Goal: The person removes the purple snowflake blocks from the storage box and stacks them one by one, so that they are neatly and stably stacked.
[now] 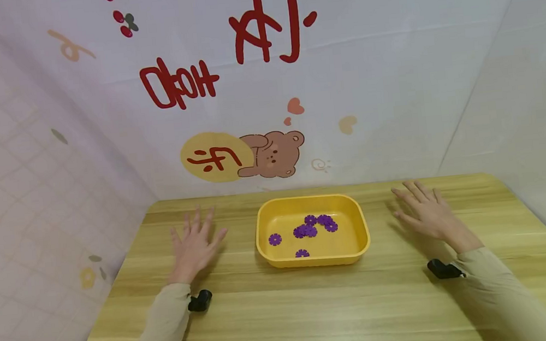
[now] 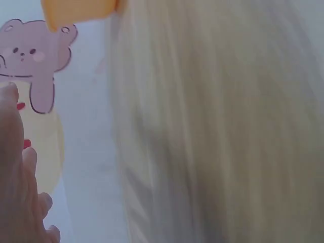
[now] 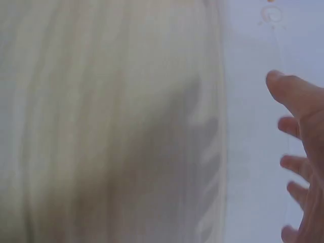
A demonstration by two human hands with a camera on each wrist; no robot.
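A yellow plastic tray (image 1: 313,261) sits near the back middle of the table. Inside it lie several purple snowflake-shaped discs (image 1: 275,239), most of them bunched toward the middle and right. To the tray's left is my left hand (image 1: 194,250), fingers spread, holding nothing. On the other side my right hand (image 1: 427,213) hovers with fingers apart, its shadow falling on the wood below. In the left wrist view a corner of the tray (image 2: 81,11) shows at the top. The right wrist view has the right hand (image 3: 309,147) at its right edge, touching nothing.
The wood-grain table (image 1: 287,317) reaches back to a white curtain (image 1: 392,71) printed with a bear and red characters. Another pale patterned curtain (image 1: 23,189) stands along the left side. A black wrist camera (image 1: 200,301) is strapped at the left cuff, another (image 1: 444,269) at the right.
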